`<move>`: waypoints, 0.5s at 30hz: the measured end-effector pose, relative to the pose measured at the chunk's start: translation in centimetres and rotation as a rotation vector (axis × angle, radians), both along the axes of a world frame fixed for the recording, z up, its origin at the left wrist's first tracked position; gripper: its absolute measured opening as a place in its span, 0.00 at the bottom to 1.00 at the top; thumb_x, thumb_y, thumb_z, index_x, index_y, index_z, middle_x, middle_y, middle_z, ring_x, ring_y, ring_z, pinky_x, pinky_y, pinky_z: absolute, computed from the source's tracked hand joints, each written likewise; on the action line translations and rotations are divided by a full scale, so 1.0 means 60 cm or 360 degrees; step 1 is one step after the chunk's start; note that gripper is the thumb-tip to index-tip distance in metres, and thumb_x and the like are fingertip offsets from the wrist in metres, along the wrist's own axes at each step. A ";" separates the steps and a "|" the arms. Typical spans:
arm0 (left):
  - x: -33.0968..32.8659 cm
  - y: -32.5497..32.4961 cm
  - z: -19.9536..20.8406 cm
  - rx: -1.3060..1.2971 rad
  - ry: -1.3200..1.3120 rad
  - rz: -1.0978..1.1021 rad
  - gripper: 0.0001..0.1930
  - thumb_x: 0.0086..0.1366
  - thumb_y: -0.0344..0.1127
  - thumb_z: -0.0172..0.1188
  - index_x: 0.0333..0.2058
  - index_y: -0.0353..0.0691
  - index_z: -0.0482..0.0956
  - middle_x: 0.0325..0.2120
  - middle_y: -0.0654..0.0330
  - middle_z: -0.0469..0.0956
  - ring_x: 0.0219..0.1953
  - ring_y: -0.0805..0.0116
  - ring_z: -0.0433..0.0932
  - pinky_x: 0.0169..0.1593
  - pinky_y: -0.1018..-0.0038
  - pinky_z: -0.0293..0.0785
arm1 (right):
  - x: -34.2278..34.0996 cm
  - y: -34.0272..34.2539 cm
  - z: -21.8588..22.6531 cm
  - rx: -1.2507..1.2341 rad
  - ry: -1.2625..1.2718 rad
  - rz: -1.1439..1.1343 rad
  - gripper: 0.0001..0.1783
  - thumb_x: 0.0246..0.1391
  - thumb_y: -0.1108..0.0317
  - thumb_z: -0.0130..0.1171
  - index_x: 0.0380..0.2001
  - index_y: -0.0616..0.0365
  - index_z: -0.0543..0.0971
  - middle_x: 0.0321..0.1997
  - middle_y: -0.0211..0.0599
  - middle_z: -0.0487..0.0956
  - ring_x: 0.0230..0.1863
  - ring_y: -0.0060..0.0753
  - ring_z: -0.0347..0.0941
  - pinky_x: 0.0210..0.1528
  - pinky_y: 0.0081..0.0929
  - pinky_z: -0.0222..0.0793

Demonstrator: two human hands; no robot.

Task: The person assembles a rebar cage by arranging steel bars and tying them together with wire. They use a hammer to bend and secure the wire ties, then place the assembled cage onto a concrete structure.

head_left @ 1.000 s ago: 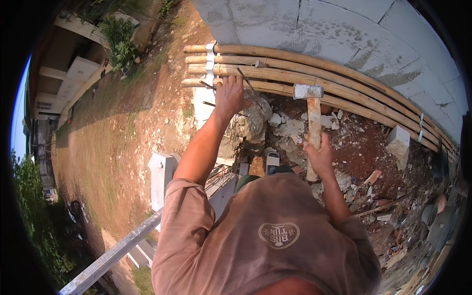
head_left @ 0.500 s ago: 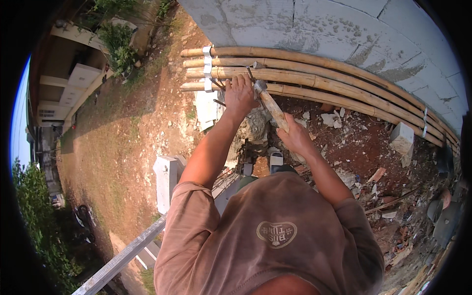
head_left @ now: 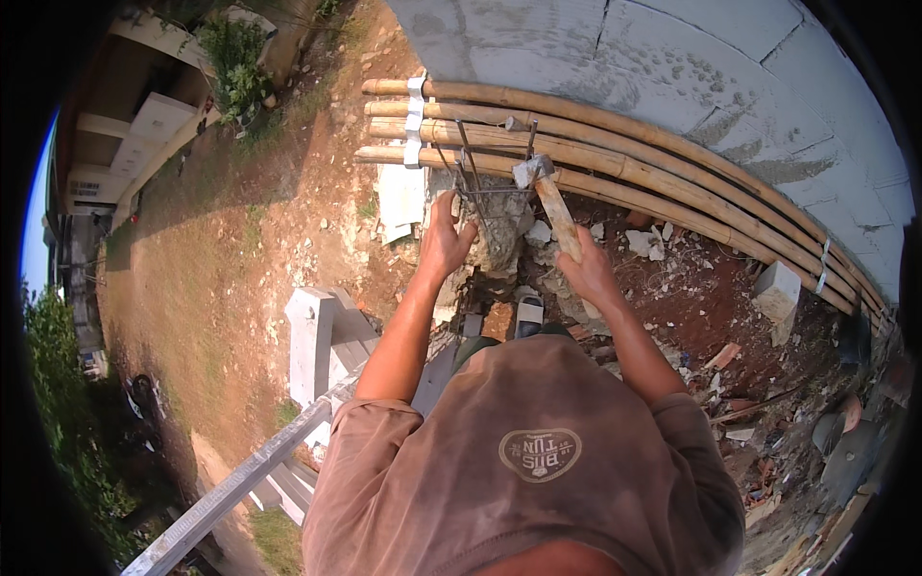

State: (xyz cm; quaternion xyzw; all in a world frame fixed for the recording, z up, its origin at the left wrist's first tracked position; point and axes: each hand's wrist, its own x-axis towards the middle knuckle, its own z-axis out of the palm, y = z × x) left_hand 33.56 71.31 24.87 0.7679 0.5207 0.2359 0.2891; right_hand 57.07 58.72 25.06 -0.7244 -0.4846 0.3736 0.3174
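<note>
My right hand [head_left: 589, 273] is closed round the worn wooden handle of a hammer [head_left: 557, 213]. The hammer's grey metal head is raised toward the bamboo, at the right end of a small cage of steel rebar [head_left: 468, 161]. These thin bars stick up out of a broken concrete stump [head_left: 497, 242]. Just left of the stump, close under the bars, is my left hand [head_left: 445, 240]. Its thumb stands apart from the fingers, and nothing shows in its grasp.
Long bamboo poles [head_left: 624, 165], bound by a pale strap [head_left: 414, 123], run along the grey block wall [head_left: 672, 72]. Rubble [head_left: 653, 240] covers the soil at right, with a white block [head_left: 778, 288]. A white post [head_left: 312, 341] and metal rail [head_left: 230, 485] stand at left.
My left hand has drawn back toward me from over the rebar, uncovering the bars. My right hand and the hammer have shifted a little to the right.
</note>
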 end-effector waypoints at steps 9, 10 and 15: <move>0.079 0.048 -0.080 -0.0253 -0.0039 -0.0046 0.14 0.67 0.43 0.48 0.30 0.37 0.68 0.21 0.41 0.74 0.29 0.36 0.72 0.31 0.50 0.66 | 0.008 -0.066 0.012 0.0169 -0.0142 -0.0242 0.30 0.50 0.64 0.57 0.55 0.61 0.63 0.37 0.54 0.77 0.39 0.51 0.76 0.40 0.39 0.70; 0.079 0.044 -0.093 -0.0155 0.0001 -0.0065 0.12 0.66 0.42 0.49 0.33 0.38 0.70 0.23 0.41 0.75 0.29 0.37 0.73 0.32 0.50 0.67 | 0.003 -0.085 0.014 0.0257 -0.0201 -0.0306 0.29 0.50 0.66 0.57 0.55 0.61 0.63 0.35 0.51 0.78 0.37 0.47 0.77 0.39 0.37 0.71; 0.090 -0.001 -0.106 -0.0066 0.0153 -0.0137 0.10 0.65 0.41 0.50 0.39 0.42 0.73 0.27 0.45 0.77 0.31 0.41 0.76 0.34 0.52 0.71 | -0.012 -0.128 0.068 0.0466 0.0319 -0.0481 0.26 0.52 0.71 0.57 0.53 0.65 0.64 0.33 0.40 0.76 0.35 0.25 0.73 0.37 0.28 0.71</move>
